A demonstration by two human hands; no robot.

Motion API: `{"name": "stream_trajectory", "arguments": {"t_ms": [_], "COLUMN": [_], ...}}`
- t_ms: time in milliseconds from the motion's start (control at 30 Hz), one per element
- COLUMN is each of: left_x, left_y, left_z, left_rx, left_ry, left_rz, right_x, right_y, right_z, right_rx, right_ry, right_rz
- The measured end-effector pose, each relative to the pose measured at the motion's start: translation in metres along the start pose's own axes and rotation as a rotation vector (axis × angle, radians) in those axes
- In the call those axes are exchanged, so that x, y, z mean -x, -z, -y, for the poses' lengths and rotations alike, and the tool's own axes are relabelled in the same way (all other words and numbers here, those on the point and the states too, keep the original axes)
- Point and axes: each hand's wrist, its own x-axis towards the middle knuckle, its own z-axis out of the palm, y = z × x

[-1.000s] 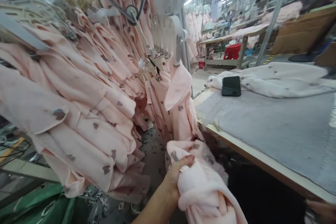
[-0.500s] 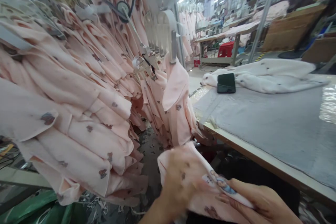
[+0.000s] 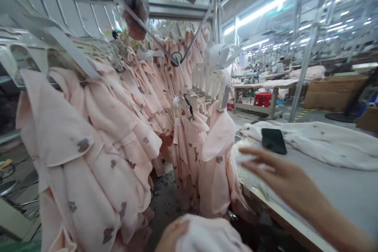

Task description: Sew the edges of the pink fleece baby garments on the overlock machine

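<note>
The left hand (image 3: 174,234), low at the bottom edge of the view, is curled closed around a bunched, pale pink-to-white piece of soft cloth (image 3: 211,236); the fingers' far side is hidden, and the lower part of the hand is cut off. The right hand (image 3: 273,167) is partly open, its fingers loosely extended and slightly apart, with nothing in its grasp; it is blurred by motion and appears above the near left corner of the grey-topped bench (image 3: 336,185), its fingertips directed leftward at the hanging garments. The bunched cloth is in front of the person, low and left of the bench edge, with a rounded fold uppermost; the frame cuts off the rest, so its long axis cannot be told. Just beyond it, a pale pink fabric garment with small grey-brown printed motifs (image 3: 217,141) hangs from a clear plastic hanger clip (image 3: 226,92), its long axis close to vertical and its loose end down. To the left, a dense row of similar pale pink printed garments (image 3: 103,157) hangs down. On the bench, a black rectangular phone (image 3: 274,141) lies flat beside a white dotted fleece-like cloth (image 3: 330,139), which stretches lengthwise to the right.
</note>
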Motion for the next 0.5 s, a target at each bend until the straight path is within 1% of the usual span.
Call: {"name": "stream_trajectory", "arguments": {"t_ms": [33, 67, 100, 133, 167, 233, 300, 367, 433, 500], "left_x": [-0.007, -0.012, -0.017, -0.020, -0.023, -0.029, -0.040, -0.060, -0.090, -0.125], "left_y": [0.008, 0.017, 0.024, 0.032, 0.037, 0.043, 0.042, 0.032, 0.010, -0.025], "left_z": [-0.002, -0.006, -0.013, -0.021, -0.033, -0.060, -0.092, -0.126, -0.163, -0.207], "left_rx": [0.146, 0.285, 0.386, 0.428, 0.416, 0.306, 0.176, 0.080, -0.009, -0.118], "left_ry": [-0.006, -0.019, -0.044, -0.087, -0.161, -0.348, -0.516, -0.644, -0.743, -0.826], "left_rz": [-0.093, -0.190, -0.282, -0.361, -0.439, -0.556, -0.604, -0.598, -0.563, -0.504], "right_x": [-0.029, -0.059, -0.088, -0.115, -0.140, -0.176, -0.192, -0.191, -0.182, -0.172], "right_y": [0.007, 0.012, 0.014, 0.014, 0.012, 0.005, 0.000, 0.003, 0.011, 0.020], "right_z": [0.010, 0.020, 0.029, 0.036, 0.042, 0.048, 0.049, 0.049, 0.051, 0.054], "right_rx": [0.027, 0.052, 0.089, 0.109, 0.125, 0.148, 0.158, 0.137, 0.095, 0.052], "right_ry": [-0.003, 0.015, 0.033, 0.030, 0.013, -0.034, -0.080, -0.085, -0.064, -0.047], "right_rz": [-0.100, -0.169, -0.202, -0.207, -0.192, -0.198, -0.207, -0.204, -0.186, -0.154]}}
